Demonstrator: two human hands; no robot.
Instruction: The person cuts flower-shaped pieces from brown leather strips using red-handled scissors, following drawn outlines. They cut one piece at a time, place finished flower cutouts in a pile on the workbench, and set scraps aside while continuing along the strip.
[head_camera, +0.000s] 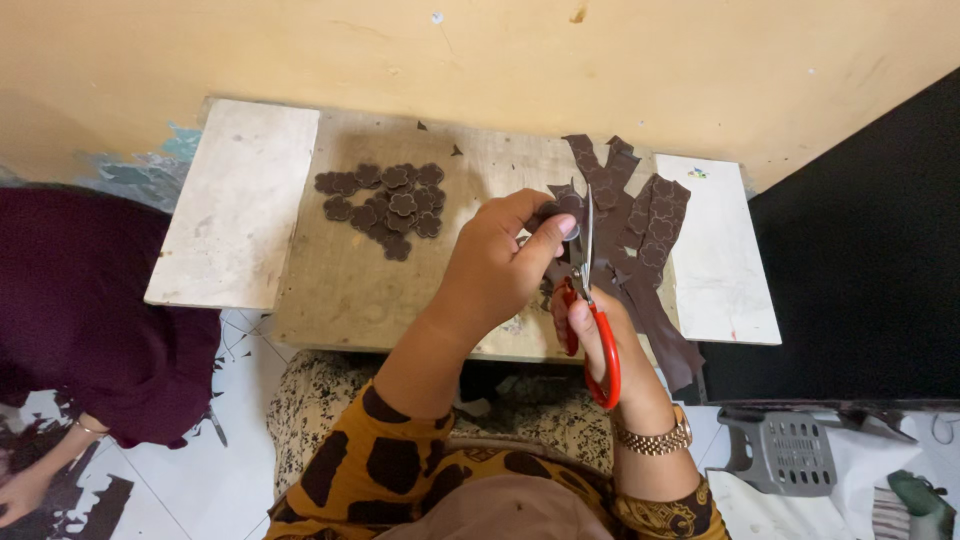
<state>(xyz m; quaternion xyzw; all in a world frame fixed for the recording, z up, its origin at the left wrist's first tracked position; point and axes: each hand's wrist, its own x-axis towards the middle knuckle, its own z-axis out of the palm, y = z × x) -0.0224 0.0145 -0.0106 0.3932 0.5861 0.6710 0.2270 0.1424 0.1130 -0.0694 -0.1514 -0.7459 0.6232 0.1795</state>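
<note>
— Head view: your right hand (600, 335) grips red scissors (590, 300) above the board (340, 280)?
— Yes, and your left hand (500, 265) pinches a brown strip (560, 205) there; cut pieces (385, 205) lie left.

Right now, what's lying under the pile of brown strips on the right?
The brown strips lie on the wooden board, overlapping onto the white slab. Anything beneath the pile itself is hidden by the strips and both hands.

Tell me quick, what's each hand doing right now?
Left hand: closed, pinching a small dark brown flower-shaped cutout piece.
Right hand: closed around the red-handled metal scissors, blades at the piece.
</note>
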